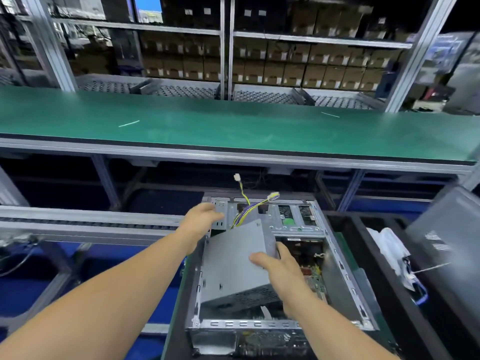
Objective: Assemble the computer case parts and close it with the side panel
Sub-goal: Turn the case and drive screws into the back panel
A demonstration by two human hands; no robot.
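Observation:
An open silver computer case (pixel 337 258) lies on its side below me, its circuit board visible inside at the right. A grey metal power supply box (pixel 233 266) sits tilted in the case's left half, yellow and purple cables (pixel 246 211) rising from its far end with white connectors. My left hand (pixel 200 219) grips the box's far left corner. My right hand (pixel 278 263) holds the box's right edge, thumb on top and fingers over the side. A grey side panel (pixel 446 235) leans at the far right.
A long green workbench (pixel 233 126) runs across behind the case, with shelves of cardboard boxes (pixel 311 71) beyond. A roller rail (pixel 91 222) extends left. White plastic bags (pixel 389 245) lie in a black tray (pixel 368 229) to the right of the case.

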